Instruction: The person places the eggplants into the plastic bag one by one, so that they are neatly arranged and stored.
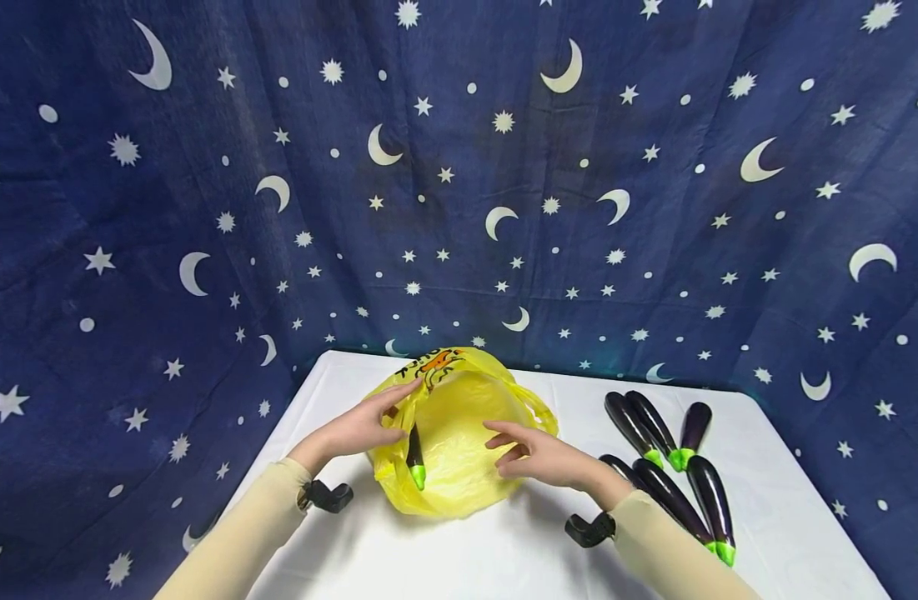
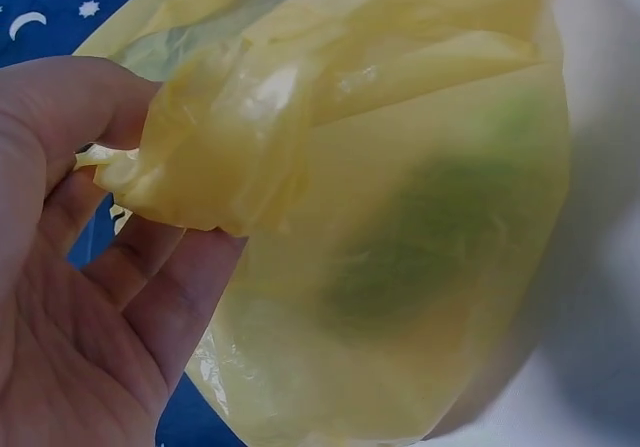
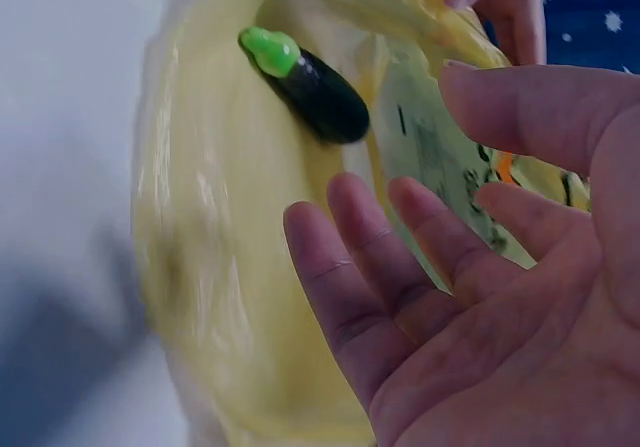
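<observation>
A yellow plastic bag (image 1: pixel 466 450) lies with its mouth spread wide toward me. Inside, by its left wall, rests one dark eggplant (image 1: pixel 415 458) with a bright green cap; in the right wrist view that eggplant (image 3: pixel 325 97) shows whole. My left hand (image 1: pixel 361 425) pinches the bag's left rim between thumb and fingers, the film bunched in its grip in the left wrist view. Over the right part of the bag's mouth hovers my right hand (image 1: pixel 537 454), palm turned inward, fingers spread and nothing in them.
Several more eggplants (image 1: pixel 709 500) lie in two loose groups on the white table (image 1: pixel 789 483), right of the bag and partly behind my right forearm. A dark blue curtain (image 1: pixel 459 167) with moons and stars hangs behind the table and along its sides.
</observation>
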A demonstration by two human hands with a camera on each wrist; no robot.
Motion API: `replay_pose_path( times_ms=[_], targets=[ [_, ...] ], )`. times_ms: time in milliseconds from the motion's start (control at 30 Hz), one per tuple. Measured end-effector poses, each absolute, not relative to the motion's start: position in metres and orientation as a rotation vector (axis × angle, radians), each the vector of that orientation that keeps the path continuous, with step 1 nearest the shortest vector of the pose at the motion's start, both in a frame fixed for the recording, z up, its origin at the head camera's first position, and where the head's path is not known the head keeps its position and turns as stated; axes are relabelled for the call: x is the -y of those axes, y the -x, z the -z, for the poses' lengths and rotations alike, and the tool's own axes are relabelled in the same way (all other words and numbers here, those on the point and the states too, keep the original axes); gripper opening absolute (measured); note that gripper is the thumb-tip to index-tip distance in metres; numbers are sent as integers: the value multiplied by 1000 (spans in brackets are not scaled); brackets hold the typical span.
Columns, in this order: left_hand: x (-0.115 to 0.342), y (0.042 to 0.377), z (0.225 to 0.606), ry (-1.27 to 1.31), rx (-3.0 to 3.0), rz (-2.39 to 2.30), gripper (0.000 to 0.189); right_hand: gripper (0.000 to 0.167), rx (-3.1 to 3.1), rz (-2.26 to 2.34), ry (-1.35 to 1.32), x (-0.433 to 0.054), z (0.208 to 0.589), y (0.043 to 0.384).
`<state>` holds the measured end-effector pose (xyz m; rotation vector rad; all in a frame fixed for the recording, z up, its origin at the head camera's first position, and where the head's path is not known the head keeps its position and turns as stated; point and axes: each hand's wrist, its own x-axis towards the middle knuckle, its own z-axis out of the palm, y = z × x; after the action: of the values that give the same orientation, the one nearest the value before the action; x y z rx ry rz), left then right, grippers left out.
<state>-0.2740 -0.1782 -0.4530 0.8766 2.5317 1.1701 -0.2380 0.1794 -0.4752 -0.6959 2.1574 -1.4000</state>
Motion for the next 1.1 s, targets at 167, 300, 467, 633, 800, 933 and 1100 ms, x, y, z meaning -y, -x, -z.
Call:
replay_pose_path(
  times_ms=[167,300,467,633,800,933,1100],
  targets=[
    [180,275,454,-879,-2516,-1212,84,73,-2137,1462,645,-212,470,231],
    [181,275,456,-871,-2507,-1246,84,77,-2165,1517,620,-237,467,228],
    [181,277,460,-874,-2509,-1275,84,79,-2228,1534,541,-268,464,226],
    [181,279,463,-853,-2510,-1304,84,79,-2248,1578,471,-301,462,224],
    [181,278,463,-822,-2496,-1322,85,77,-2262,1622,430,-327,460,222],
    [183,277,463,-811,-2474,-1337,85,78,-2315,1629,399,-345,460,218],
    [184,276,464,-812,-2465,-1349,84,81,-2348,1652,353,-364,459,213]
  ],
)
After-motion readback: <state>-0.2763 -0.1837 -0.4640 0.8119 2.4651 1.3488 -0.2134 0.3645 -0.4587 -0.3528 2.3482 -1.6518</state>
